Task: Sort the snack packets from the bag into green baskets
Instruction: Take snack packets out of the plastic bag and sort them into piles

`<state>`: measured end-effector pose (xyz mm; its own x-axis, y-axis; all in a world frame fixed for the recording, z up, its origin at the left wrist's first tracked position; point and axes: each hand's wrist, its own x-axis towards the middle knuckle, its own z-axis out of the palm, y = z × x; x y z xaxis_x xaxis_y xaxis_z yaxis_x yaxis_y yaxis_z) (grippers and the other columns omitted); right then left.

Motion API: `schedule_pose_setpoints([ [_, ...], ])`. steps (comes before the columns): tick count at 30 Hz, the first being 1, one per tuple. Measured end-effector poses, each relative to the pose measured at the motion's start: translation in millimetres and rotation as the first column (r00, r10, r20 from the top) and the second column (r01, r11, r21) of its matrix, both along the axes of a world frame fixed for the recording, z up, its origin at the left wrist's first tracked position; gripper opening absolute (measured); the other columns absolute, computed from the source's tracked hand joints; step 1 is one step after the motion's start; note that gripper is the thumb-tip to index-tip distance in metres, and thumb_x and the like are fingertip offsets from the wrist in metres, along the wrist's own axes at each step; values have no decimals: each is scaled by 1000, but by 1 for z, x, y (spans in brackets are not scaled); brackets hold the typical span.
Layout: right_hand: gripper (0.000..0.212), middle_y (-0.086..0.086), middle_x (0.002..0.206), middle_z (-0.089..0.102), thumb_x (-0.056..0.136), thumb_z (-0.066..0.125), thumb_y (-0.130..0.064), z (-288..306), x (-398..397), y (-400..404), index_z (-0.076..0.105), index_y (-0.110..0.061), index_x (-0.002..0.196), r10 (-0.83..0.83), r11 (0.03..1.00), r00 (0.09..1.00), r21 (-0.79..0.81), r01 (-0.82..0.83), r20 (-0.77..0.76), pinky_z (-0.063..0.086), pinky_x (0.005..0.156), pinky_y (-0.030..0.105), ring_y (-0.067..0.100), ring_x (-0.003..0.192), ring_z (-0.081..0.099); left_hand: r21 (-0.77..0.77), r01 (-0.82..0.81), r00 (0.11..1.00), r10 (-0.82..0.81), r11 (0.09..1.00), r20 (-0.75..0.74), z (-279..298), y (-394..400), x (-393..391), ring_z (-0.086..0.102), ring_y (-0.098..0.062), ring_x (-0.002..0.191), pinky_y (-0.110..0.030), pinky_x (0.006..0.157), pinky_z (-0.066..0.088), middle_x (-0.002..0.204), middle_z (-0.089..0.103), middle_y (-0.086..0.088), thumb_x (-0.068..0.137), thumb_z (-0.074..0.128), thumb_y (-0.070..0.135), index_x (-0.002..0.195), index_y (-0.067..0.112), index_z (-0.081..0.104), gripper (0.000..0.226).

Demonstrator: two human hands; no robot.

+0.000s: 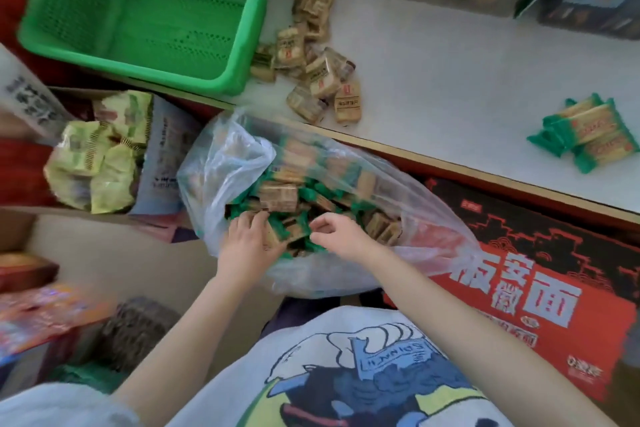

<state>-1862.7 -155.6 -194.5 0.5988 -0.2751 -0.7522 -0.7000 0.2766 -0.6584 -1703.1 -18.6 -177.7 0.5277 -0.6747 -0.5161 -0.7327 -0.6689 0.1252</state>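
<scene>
Both hands are down in the mouth of the clear plastic bag [242, 163], which sits on the floor against the edge of the white table [467, 80]. The left hand [251, 239] has its fingers curled into the heap and seems to grip a green-ended packet [287, 236]. The right hand [337, 232] hovers just beside it, fingers loosely bent, thumb and forefinger nearly meeting; I cannot tell whether it holds anything.

Step in hand, as I judge it: picking out one kind of packet. To do it well, take a single kind per grab, lift straight up so the bag's soft wall does not fold over the opening, and let the free hand hold the rim open (the film is slack and collapses easily). A full fist of mixed packets would only mean sorting twice.

The bag's contents: small flat wrapped snacks, two sorts visible, brown-tan ones and tan ones with green crimped ends, jumbled together and still plentiful.

On the table, a loose pile of brown packets [311, 55] lies just beside the green basket [145, 10], and a few green packets [585, 132] sit well apart toward the right edge. The basket itself holds nothing I can see, so the sorting into baskets looks barely begun.
</scene>
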Motion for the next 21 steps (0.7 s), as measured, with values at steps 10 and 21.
schedule_pose_setpoints([
  [10,38,9,118,66,94,66,-18,-21,57,43,59,-10,130,-1,1000,995,-8,1,-104,52,93,34,23,105,65,68,-63,966,78,996,-247,-9,0,39,55,-28,114,-34,88,45,121,59,-10,77,81,39,139,14,47,75],
  [21,23,8,106,73,96,64,-32,42,13,4,64,-15,111,-472,853,879,287,436,65,55,71,34,24,92,71,58,-674,337,377,736,-863,53,-58,30,61,-17,64,-26,61,53,79,73,-8,91,70,37,94,11,74,26],
])
